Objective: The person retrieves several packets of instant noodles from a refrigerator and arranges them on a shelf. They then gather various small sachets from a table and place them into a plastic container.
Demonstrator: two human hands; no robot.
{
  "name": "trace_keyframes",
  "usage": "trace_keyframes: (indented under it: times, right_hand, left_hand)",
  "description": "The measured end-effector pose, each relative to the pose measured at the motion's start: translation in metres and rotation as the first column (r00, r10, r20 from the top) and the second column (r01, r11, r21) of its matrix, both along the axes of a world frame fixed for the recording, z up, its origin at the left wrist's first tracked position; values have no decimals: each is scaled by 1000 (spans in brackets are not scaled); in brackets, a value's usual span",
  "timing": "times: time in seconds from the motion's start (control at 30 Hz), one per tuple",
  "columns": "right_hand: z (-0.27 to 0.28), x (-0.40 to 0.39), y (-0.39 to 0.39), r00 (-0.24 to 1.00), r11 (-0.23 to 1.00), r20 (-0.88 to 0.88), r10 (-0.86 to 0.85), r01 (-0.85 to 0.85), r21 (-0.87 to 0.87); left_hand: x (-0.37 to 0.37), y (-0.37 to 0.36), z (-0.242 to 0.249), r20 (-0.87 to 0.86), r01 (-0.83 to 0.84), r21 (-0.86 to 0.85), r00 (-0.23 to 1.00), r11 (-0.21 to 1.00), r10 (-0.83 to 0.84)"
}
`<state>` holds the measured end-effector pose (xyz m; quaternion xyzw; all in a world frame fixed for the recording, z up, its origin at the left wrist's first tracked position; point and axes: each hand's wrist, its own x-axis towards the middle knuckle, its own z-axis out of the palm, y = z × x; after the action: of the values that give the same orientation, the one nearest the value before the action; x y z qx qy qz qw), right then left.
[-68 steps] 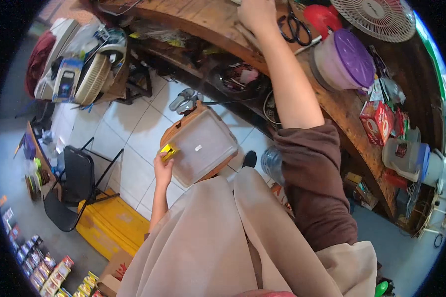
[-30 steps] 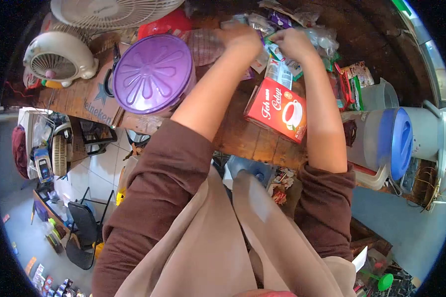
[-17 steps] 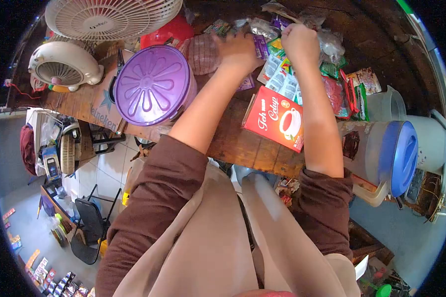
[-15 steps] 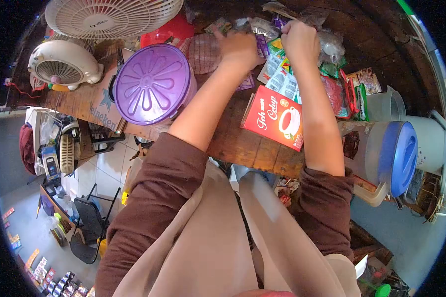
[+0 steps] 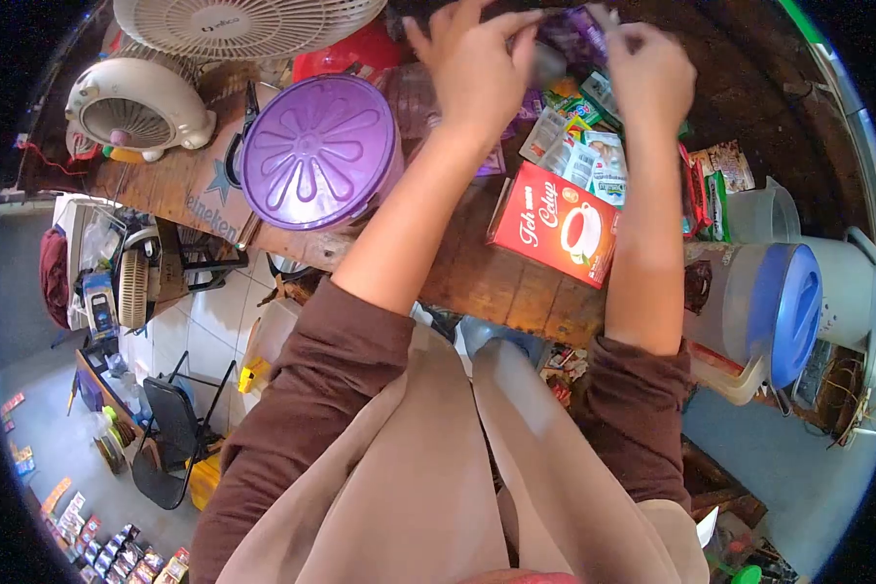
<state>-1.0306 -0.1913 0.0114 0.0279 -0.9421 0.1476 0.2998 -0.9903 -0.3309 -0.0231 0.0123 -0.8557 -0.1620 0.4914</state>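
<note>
both hands are raised over the far side of the wooden counter (image 5: 477,277) and pinch one purple sachet strip (image 5: 569,29) between them — the left hand (image 5: 472,68) grips its left end with fingers spread, the right hand (image 5: 647,68) closes on its right end. the strip is blurred and hangs just above the heap of packets; its print cannot be read.

containers: one tub with a purple flower-embossed lid (image 5: 321,151) stands shut just left of the left forearm, so its contents are hidden. one clear jug with a blue lid (image 5: 784,302) sits at the counter's right end, closed, and what is in it cannot be told. behind it stands one pale empty-looking plastic cup (image 5: 749,209).

one red tea box (image 5: 555,224) lies flat between the two forearms, closed, with a cup pictured on it and white script reading "teh celup". above it lies a loose pile of sachets (image 5: 579,156) — white, green and red ones, too jumbled to count, their writing too small to read.

two fans stand at the upper left: a big white fan (image 5: 234,21) with a small grey badge at its hub, and a small cream fan (image 5: 136,102) below it. a cardboard sheet (image 5: 209,195) under the tub shows a star and the letters "eineken".
</note>
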Motion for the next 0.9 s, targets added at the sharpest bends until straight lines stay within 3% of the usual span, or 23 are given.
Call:
trace_keyframes:
  times: [0.03,0.07,0.1,0.13,0.23,0.33,0.4,0.53,0.6,0.63,0.67,0.73,0.8,0.9]
  right_hand:
    - [5,9,4,998,989,-59,35,-43,-140]
    - [9,21,9,990,957,-125,61,-93,-274]
    - [15,37,7,980,941,-192,48,-108,-320]
    - [19,61,3,969,868,-232,83,-185,-461]
    - [13,121,3,922,612,-348,170,-375,-696]
    - [9,197,-15,934,524,-251,253,-351,-776]
    - [-4,230,-36,902,458,-187,390,-366,-810]
    - [-32,291,-88,779,420,150,608,-156,-894]
    - [-48,307,-121,704,550,323,633,-114,-827]
    - [-67,309,-136,690,577,208,694,-359,-734]
    - [-78,315,-152,663,565,216,717,-369,-738]
    - [-99,332,-183,547,535,350,760,-222,-815]
    - [-120,347,-210,485,483,343,804,-198,-853]
    - [-138,366,-243,376,577,466,801,-278,-768]
  left_hand:
    - [10,2,15,15,206,261,976,943,-217]
    - [16,3,24,-31,378,502,907,778,-421]
    - [19,3,16,-264,486,448,874,751,-408]
    - [26,2,9,-213,504,415,863,758,-457]
    - [97,-2,15,-261,587,515,802,625,-538]
    - [173,-29,3,-328,609,686,747,398,-579]
    - [218,-63,-14,-193,568,726,709,387,-678]
    - [288,-116,-42,-155,227,969,874,103,-461]
    - [321,-142,-52,-123,188,973,915,137,-384]
    - [338,-154,-58,-100,158,975,940,156,-327]
    - [352,-165,-65,-89,141,977,951,161,-295]
    - [378,-188,-79,-15,73,974,965,216,-260]
    - [399,-208,-89,15,29,978,978,206,-210]
    - [424,-230,-90,-20,41,991,987,129,-159]
